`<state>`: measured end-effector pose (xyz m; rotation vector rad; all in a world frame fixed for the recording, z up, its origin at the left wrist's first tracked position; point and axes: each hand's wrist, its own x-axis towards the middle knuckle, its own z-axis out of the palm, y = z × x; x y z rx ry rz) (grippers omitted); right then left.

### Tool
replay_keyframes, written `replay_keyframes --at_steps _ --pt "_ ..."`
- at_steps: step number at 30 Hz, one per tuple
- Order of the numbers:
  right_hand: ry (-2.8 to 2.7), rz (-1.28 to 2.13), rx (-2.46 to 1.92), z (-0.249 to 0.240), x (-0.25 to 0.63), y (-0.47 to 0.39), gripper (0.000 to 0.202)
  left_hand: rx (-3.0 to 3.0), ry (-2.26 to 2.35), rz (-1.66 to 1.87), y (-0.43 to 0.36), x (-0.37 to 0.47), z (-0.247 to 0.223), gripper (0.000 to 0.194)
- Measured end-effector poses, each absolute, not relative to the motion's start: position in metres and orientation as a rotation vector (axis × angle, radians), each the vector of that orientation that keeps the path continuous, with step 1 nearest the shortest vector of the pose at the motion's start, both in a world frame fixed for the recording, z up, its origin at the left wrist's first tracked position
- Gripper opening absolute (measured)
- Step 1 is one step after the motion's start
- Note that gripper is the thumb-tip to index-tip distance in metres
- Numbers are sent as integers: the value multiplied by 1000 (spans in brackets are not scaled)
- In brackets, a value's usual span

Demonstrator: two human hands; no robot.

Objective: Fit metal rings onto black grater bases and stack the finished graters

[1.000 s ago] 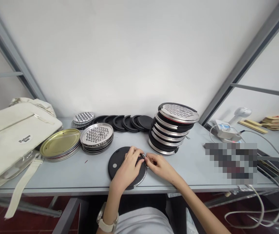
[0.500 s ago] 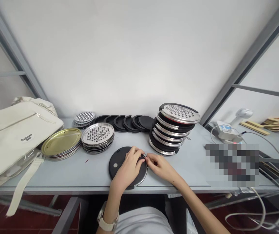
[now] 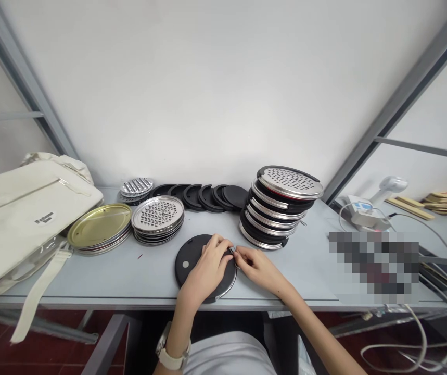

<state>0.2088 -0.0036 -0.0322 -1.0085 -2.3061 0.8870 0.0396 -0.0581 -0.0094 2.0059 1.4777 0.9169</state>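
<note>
A round black disc with a pale dot and a shiny metal rim at its lower right lies near the front edge of the table. My left hand rests over it, thumb and fingers closed at its upper right rim. From the right, my right hand pinches at the same spot. Between the fingertips of both hands is a small metal piece, too small to make out fully. Part of the disc is hidden beneath my left hand.
Behind the disc stand stacked metal grater plates and overlapping black discs. Gold plates and a cream bag are at left. A tall stack of black-and-silver discs rises at right, beyond it a white device with cables.
</note>
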Motion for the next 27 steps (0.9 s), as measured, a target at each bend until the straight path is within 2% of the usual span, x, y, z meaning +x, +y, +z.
replay_keyframes --at_steps 27 --pt "-2334 784 -1035 -32 208 -4 28 2134 1583 795 -61 44 -5 20"
